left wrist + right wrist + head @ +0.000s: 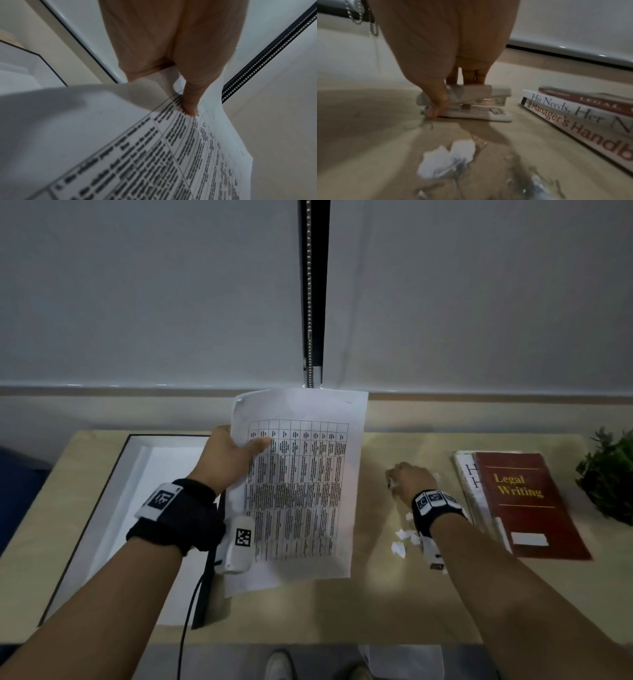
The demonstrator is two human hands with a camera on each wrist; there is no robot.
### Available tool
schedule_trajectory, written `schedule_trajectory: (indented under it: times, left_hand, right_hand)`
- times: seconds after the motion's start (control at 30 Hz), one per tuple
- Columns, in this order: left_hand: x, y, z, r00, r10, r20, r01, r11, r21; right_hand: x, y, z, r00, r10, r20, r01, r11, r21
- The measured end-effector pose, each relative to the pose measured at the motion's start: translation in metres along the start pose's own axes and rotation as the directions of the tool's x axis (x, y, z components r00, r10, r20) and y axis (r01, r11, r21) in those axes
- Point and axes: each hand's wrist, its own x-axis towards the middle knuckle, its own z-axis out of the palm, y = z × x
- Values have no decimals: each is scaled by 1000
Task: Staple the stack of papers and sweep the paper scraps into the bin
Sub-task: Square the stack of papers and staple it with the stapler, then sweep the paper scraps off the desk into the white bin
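Note:
My left hand (pixel 236 450) holds the stack of papers (pixel 301 487) up off the desk by its upper left edge, thumb (pixel 192 104) pressed on the printed table and fingers behind the sheets. My right hand (pixel 409 479) grips a white stapler (pixel 471 102) that stands on the desk, thumb at its rear end and fingers over its top. In the head view the hand hides the stapler. White paper scraps (pixel 404 537) lie on the desk just below my right wrist, and they show again as crumpled scraps (pixel 448 159) in the right wrist view.
A white bin (pixel 113 508) with a black rim stands at the desk's left end. A pile of books (pixel 527 501), with a red "Legal Writing" on top, lies right of the stapler. A green plant (pixel 609 474) is at the far right. A bead chain (pixel 310 296) hangs at the wall.

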Motion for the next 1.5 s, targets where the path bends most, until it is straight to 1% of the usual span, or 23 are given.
schedule_trajectory:
  times: [0.07,0.1,0.13,0.17,0.2,0.23,0.27,0.3,0.33,0.43,0.47,0.53,0.63,0.67,0.7,0.77,0.83,0.93,1.03,1.1,1.2,1.37,1.5]
  left_hand:
    - [0,2,2,1000,4,23,-4,1000,-6]
    - [-2,4,3,999,9,32,-9,1000,-12]
    - [-4,6,3,999,17,41,-16,1000,-19]
    - [-6,7,2,999,27,42,-26,999,-32]
    - [-8,9,0,998,36,42,-34,998,-50]
    - [-10,9,-4,999,37,40,-34,997,-67]
    - [-11,9,-9,999,35,38,-32,996,-80]
    - [-10,7,-15,999,33,28,-30,996,-89]
    - [-10,6,-23,999,31,17,-29,995,-93]
    - [-10,4,-52,999,45,-20,-47,990,-133]
    - [-11,4,-62,998,52,-39,-57,988,-142]
    - [-12,-1,-85,996,46,-82,-59,984,-166]
    - [-16,-31,-126,995,-17,-94,-10,959,-282]
    - [-17,-48,-140,996,-45,-79,19,952,-305]
    - [-19,-65,-153,994,-86,-69,60,947,-315]
    - [-27,-102,-175,986,-146,-76,119,951,-285]
    - [-39,-134,-192,977,-181,-109,154,963,-222]
    - [-53,-178,-206,973,-184,-142,170,980,-100]
    - [-59,-214,-207,969,-186,-162,201,976,81]
    - [-61,-236,-202,961,-215,-174,243,956,165]
    - [-58,-256,-196,950,-242,-199,275,949,156]
    - [-49,-268,-193,933,-284,-222,319,938,139]
    - [-51,-263,-195,943,-253,-217,298,931,212]
  right_hand:
    - [2,0,6,998,32,-48,-32,999,1]
    - [2,-2,5,994,54,-94,-45,994,95]
    - [-3,-9,-2,983,88,-159,-41,960,278]
    - [-9,-16,-9,968,144,-207,-4,829,559]
    - [-21,-27,-19,963,192,-187,44,574,818]
    - [-35,-39,-30,977,156,-147,95,300,949]
    - [-51,-51,-38,992,74,-105,98,93,991]
    - [-67,-64,-45,997,-26,-75,75,-6,997]
    - [-80,-76,-48,994,-98,-55,54,-9,998]
    - [-98,-114,-51,984,-159,-77,106,180,978]
    - [-98,-128,-49,984,-146,-98,128,207,970]
    - [-98,-157,-47,990,-83,-114,125,144,982]
    - [-101,-208,-47,998,-25,-50,48,-75,996]
    - [-101,-227,-48,999,-22,-34,31,-106,994]
    - [-101,-245,-49,1000,-16,-27,25,-94,995]
    - [-98,-282,-46,999,14,-40,40,4,999]
    - [-96,-316,-38,999,37,-35,32,61,998]
    - [-94,-360,-19,999,42,31,-35,96,995]
    - [-85,-388,5,989,75,124,-136,184,973]
    - [-79,-398,19,974,110,199,-219,224,950]
    - [-73,-409,27,958,157,241,-277,284,918]
    - [-72,-414,23,969,150,198,-246,457,855]
    - [-81,-407,14,975,102,200,-224,490,842]
